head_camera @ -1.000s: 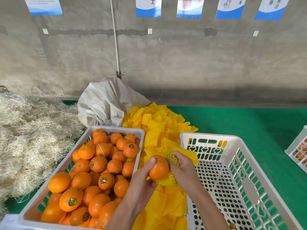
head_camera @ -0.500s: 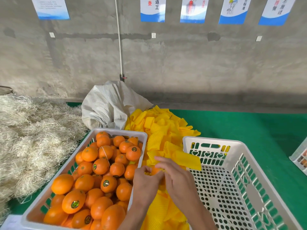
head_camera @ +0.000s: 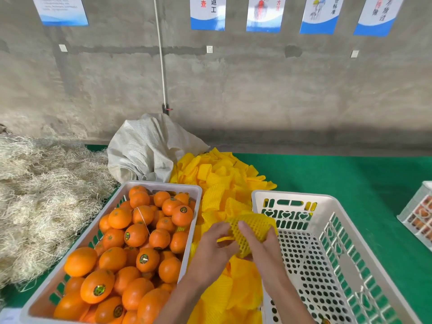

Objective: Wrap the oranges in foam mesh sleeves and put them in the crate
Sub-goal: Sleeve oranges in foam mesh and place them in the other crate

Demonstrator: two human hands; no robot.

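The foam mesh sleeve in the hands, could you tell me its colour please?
Yellow, seen in the head view: foam mesh sleeve.

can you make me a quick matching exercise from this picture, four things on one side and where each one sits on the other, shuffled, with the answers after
Things:
1. wrapped orange
2. loose oranges
3. white sack
4. straw pile

Places:
A. far left of the table
B. held in both hands
C. in the left-side crate
D. behind that crate, by the wall

Pairs: 1-B, 2-C, 3-D, 4-A
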